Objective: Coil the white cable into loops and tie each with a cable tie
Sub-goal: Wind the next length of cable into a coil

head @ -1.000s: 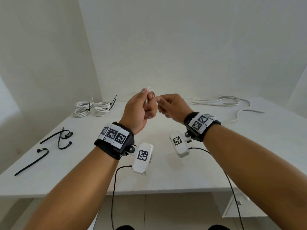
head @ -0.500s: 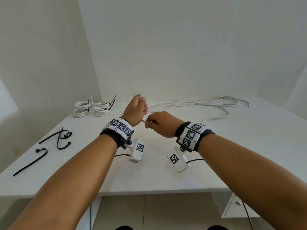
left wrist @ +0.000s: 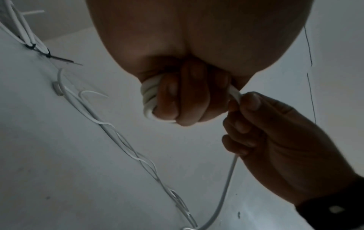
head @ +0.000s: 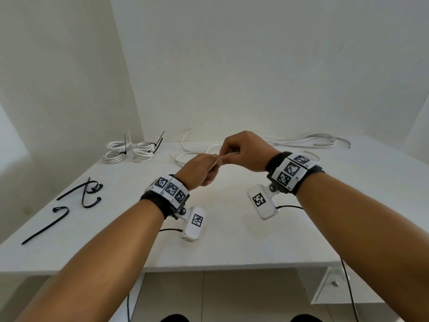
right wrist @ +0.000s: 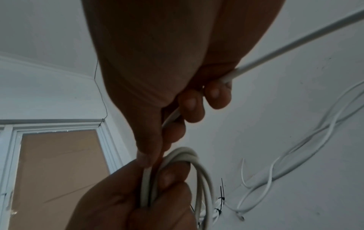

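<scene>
Head view: my left hand and right hand meet above the surface.
Left hand: fingers curled round the small coil.
Right hand: pinching the white cable beside it; the slack trails back across the surface.
Doing it well: I judge each new turn should match the coil, fed without twist.
Waiting: black ties lie well to my left.
</scene>
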Demonstrator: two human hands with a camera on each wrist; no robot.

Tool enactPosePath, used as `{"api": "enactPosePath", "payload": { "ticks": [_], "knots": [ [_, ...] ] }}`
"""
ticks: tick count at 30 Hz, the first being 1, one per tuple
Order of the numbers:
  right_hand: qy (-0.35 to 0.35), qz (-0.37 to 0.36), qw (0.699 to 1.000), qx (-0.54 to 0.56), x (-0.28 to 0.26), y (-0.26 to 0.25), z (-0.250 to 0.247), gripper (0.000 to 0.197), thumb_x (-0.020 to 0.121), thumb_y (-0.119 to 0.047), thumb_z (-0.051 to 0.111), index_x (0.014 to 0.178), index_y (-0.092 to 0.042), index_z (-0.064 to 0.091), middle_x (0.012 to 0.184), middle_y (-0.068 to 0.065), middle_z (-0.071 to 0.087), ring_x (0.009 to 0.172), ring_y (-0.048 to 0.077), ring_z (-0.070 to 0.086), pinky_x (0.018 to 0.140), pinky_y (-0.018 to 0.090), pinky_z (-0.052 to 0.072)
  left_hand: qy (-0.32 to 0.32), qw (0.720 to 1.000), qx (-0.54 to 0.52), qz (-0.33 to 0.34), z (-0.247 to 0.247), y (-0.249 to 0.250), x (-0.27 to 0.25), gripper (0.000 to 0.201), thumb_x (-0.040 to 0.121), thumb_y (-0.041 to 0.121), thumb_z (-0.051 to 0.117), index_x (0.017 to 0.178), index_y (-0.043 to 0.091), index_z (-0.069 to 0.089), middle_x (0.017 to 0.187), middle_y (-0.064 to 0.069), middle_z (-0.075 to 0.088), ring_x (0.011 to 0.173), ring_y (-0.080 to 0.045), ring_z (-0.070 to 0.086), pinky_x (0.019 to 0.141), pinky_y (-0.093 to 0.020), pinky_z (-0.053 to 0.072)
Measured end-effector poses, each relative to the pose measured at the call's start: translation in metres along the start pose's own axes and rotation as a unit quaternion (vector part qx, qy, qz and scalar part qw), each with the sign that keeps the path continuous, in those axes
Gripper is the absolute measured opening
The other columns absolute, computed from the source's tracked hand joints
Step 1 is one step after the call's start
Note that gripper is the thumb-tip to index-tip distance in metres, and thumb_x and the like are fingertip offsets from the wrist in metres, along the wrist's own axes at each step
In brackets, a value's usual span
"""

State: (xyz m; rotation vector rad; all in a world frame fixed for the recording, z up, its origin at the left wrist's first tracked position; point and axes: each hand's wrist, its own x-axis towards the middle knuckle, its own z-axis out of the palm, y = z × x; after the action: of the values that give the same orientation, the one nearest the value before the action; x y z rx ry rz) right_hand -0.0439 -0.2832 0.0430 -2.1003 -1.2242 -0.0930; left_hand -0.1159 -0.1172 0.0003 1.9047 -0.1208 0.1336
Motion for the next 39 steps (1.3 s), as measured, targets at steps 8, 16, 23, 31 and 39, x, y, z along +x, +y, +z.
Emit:
{"api": "enactPosePath", "payload": {
  "ticks": [8,16,23,31,39],
  "knots": [
    [0.077,-0.023,0.989,0.122,-0.001,0.009,-0.018,0.005,0.085,-0.019,0.078,0.080,-0.019,0.075,0.068,-0.011,0.070,0.059,0.000,0.057,0.061,0.014,0.045,-0.040,0.994,-0.087,0.059,0.005,0.018,-0.009,0.034,0.097,0.038,0.030,0.071,0.017,0.036,0.054,0.003,0.023,0.047,-0.013,0.012,0.044,-0.020,0.015],
    [0.128,0.009,0.978,0.165,-0.001,0.020,0.006,0.036,0.101,-0.031,0.056,0.070,-0.039,0.070,0.056,-0.007,0.055,0.049,0.008,0.043,0.050,0.020,0.038,0.007,0.960,-0.234,0.156,0.006,0.049,-0.004,0.033,0.099,0.036,0.027,0.077,0.014,0.037,0.047,0.008,0.029,0.038,-0.008,0.022,0.040,-0.021,0.023],
    [0.006,0.026,1.000,0.006,-0.004,0.009,0.034,0.028,0.103,-0.024,0.044,0.081,-0.029,0.059,0.067,-0.009,0.056,0.053,0.001,0.047,0.061,0.024,0.040,0.089,0.962,-0.220,0.131,0.005,0.046,0.015,0.022,0.094,0.030,0.034,0.079,0.014,0.039,0.050,0.006,0.034,0.040,-0.012,0.029,0.046,-0.024,0.026],
    [-0.095,0.008,0.990,-0.101,-0.009,0.001,0.048,0.030,0.103,-0.032,0.044,0.113,-0.016,0.067,0.099,0.003,0.071,0.088,0.019,0.064,0.083,0.035,0.052,0.226,0.967,0.024,0.114,0.000,0.021,0.025,0.028,0.106,0.021,0.030,0.080,0.014,0.037,0.063,0.002,0.038,0.050,-0.008,0.038,0.054,-0.021,0.037],
    [-0.080,-0.022,0.988,-0.134,-0.010,-0.004,0.024,0.014,0.094,-0.029,0.063,0.096,-0.018,0.071,0.077,-0.016,0.056,0.069,-0.002,0.050,0.061,0.014,0.034,0.092,0.975,0.200,-0.033,-0.008,-0.017,0.020,0.030,0.103,0.020,0.033,0.074,0.014,0.038,0.064,-0.003,0.044,0.058,-0.017,0.040,0.059,-0.031,0.036]
  ]
}}
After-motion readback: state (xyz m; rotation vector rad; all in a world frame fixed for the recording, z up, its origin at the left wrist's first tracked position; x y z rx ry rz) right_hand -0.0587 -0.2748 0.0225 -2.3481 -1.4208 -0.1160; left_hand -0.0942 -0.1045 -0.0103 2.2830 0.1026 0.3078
